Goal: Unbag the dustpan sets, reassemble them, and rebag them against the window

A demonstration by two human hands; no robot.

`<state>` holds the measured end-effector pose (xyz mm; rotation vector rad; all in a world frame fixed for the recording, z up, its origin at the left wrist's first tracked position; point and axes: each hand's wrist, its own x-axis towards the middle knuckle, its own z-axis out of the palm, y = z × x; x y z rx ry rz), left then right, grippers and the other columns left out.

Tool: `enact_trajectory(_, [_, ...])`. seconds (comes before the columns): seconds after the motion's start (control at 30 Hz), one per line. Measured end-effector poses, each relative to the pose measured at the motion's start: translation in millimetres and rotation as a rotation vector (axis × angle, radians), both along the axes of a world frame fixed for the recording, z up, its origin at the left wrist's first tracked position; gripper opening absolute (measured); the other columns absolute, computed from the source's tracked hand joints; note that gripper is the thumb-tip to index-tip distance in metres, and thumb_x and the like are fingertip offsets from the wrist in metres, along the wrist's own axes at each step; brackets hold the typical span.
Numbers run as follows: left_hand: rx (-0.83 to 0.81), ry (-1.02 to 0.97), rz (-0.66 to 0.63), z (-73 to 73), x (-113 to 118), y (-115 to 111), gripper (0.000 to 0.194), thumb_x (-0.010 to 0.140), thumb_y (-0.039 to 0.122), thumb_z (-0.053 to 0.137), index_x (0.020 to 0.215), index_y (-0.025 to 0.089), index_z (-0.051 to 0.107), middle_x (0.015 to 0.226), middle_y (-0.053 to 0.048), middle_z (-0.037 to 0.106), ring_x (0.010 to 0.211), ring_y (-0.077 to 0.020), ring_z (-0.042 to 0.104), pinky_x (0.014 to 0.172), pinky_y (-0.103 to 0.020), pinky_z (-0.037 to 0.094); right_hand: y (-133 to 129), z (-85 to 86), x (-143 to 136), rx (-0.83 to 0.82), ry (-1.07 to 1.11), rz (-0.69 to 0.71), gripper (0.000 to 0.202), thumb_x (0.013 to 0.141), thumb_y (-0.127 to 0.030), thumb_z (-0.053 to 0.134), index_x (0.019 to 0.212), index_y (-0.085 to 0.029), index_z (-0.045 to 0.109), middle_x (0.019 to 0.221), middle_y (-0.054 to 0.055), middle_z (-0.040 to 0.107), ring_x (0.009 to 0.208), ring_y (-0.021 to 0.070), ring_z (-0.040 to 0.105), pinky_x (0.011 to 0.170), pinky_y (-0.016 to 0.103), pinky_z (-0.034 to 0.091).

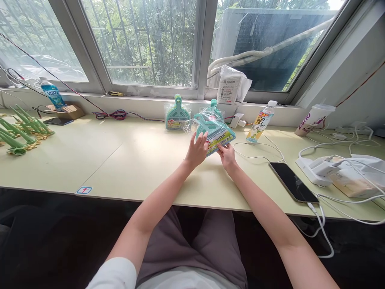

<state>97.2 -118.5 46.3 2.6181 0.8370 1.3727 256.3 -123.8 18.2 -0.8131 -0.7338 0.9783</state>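
A green dustpan-and-brush set in clear plastic wrap (215, 132) is held tilted above the table, with a printed label along its lower edge. My left hand (197, 149) grips it at its left side, fingers over the front. At the lower right edge, my right hand (227, 156) holds it between thumb and fingers. Behind it, a similar wrapped set (214, 105) leans at the window ledge, partly hidden by the held one. Another wrapped set (177, 114) stands against the ledge to the left.
A drink bottle (261, 122), a plastic cup (314, 119), a phone (292, 181) and a power strip (315, 170) with white cables are on the right. Green plastic parts (25, 130) and a blue bottle (53, 95) are on the left. The table's front edge (120, 195) is near my lap.
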Motion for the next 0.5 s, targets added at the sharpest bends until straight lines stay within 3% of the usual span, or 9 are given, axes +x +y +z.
enact_trajectory(0.27, [0.183,0.244,0.304,-6.2,6.4,-2.7,0.040,0.091,0.016,0.040,0.128,0.015,0.056,0.152,-0.013,0.037,0.141,-0.0264,0.032,0.119,-0.049,0.022,-3.4,0.3,-6.6,-0.015,-0.120,0.134,0.047,0.054,-0.033,0.087,0.093,-0.022,0.063,0.095,0.003,0.072,0.096,0.0213,0.068,0.088,0.039,0.057])
enact_trajectory(0.5, [0.122,0.258,0.294,-14.6,6.2,8.6,0.050,0.088,0.008,0.038,0.136,0.013,0.049,0.150,-0.016,0.039,0.128,-0.0278,0.046,0.105,-0.043,0.042,-2.8,-4.0,-11.0,-0.033,-0.250,0.229,0.053,0.054,-0.039,0.087,0.098,-0.022,0.064,0.092,0.003,0.073,0.089,0.0218,0.068,0.082,0.039,0.057])
